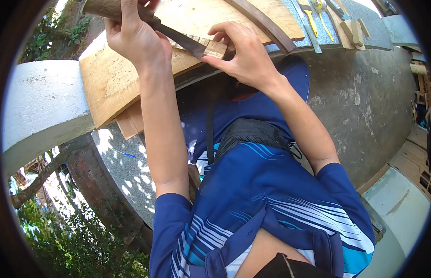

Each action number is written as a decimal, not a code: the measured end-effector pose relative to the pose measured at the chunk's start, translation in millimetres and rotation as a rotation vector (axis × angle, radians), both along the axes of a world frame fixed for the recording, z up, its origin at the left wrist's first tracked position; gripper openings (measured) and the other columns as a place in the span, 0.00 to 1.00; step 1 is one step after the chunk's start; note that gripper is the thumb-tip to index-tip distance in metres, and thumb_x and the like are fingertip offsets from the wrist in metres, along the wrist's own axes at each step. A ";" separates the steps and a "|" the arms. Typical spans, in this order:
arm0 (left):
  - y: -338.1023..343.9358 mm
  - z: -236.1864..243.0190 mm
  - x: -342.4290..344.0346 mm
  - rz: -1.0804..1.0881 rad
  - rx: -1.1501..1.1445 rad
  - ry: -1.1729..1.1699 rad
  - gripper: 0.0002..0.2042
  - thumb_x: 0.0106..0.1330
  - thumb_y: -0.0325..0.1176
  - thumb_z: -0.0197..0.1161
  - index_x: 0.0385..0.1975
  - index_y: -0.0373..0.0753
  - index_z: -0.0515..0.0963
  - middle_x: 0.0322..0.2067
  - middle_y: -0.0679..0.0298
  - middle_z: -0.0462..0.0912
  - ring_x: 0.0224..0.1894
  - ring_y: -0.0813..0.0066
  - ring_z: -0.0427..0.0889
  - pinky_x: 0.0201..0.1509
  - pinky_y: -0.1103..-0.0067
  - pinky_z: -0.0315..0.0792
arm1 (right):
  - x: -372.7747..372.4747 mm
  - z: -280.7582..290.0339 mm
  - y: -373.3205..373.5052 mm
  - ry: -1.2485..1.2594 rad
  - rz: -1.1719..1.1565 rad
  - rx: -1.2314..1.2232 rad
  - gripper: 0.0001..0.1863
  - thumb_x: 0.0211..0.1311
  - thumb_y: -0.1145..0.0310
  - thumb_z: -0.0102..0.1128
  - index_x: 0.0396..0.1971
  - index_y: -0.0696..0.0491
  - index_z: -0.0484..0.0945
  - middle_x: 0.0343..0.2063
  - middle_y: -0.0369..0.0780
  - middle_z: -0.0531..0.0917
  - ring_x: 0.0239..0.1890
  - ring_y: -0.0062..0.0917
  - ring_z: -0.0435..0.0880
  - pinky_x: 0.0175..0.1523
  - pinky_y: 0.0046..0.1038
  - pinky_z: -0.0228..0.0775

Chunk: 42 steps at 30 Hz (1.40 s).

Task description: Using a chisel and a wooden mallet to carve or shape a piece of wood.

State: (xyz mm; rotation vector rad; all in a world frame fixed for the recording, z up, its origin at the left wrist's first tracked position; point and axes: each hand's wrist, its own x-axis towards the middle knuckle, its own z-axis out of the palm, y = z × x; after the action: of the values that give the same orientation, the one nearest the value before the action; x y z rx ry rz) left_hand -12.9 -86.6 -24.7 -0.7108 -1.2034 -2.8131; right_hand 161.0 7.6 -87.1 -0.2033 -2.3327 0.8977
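Note:
My left hand (pixel 139 39) is closed on the thick wooden handle (pixel 99 8) of a tool with a long dark flat blade (pixel 181 41) that slants down to the right. My right hand (pixel 243 53) grips the end of a pale wooden piece (pixel 215 48) with small cross grooves, its thumb by the blade's tip. The blade lies across this piece, partly hiding it. Both are above a light plywood board (pixel 102 88) near its front edge.
A curved dark wooden strip (pixel 262 25) lies across the board. Right of it are a metal ruler (pixel 308 32), a yellow-handled tool (pixel 312 25), a yellow tape measure (pixel 319 7) and wooden blocks (pixel 354 32). A white concrete ledge (pixel 44 97) adjoins the board at left.

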 end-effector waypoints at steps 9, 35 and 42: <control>16.6 6.4 3.9 0.036 -0.061 0.035 0.23 0.72 0.36 0.69 0.61 0.33 0.72 0.27 0.72 0.72 0.22 0.87 0.70 0.24 0.87 0.68 | 1.3 -1.0 -1.3 0.011 -0.018 -0.003 0.29 0.53 0.58 0.80 0.52 0.51 0.77 0.37 0.38 0.83 0.42 0.29 0.81 0.52 0.32 0.74; 36.3 23.1 26.8 0.103 -0.157 0.132 0.15 0.73 0.34 0.66 0.54 0.35 0.75 0.21 0.75 0.69 0.17 0.90 0.64 0.18 0.88 0.58 | 1.5 -4.0 -2.0 0.015 -0.012 -0.050 0.27 0.52 0.59 0.78 0.50 0.49 0.76 0.36 0.39 0.83 0.46 0.35 0.82 0.59 0.37 0.64; 49.0 26.3 39.5 0.011 -0.294 0.335 0.12 0.72 0.31 0.67 0.51 0.35 0.78 0.20 0.75 0.72 0.16 0.91 0.65 0.18 0.88 0.58 | 1.4 -2.9 -3.4 0.009 -0.034 -0.051 0.30 0.53 0.59 0.81 0.54 0.50 0.76 0.36 0.37 0.84 0.41 0.29 0.80 0.54 0.33 0.71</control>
State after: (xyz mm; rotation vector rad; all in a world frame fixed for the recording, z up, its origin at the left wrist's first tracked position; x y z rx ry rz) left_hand 26.6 -37.6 1.6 -1.1287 -1.5526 -2.3958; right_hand 162.4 4.1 -90.1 -0.2588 -2.2930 0.9406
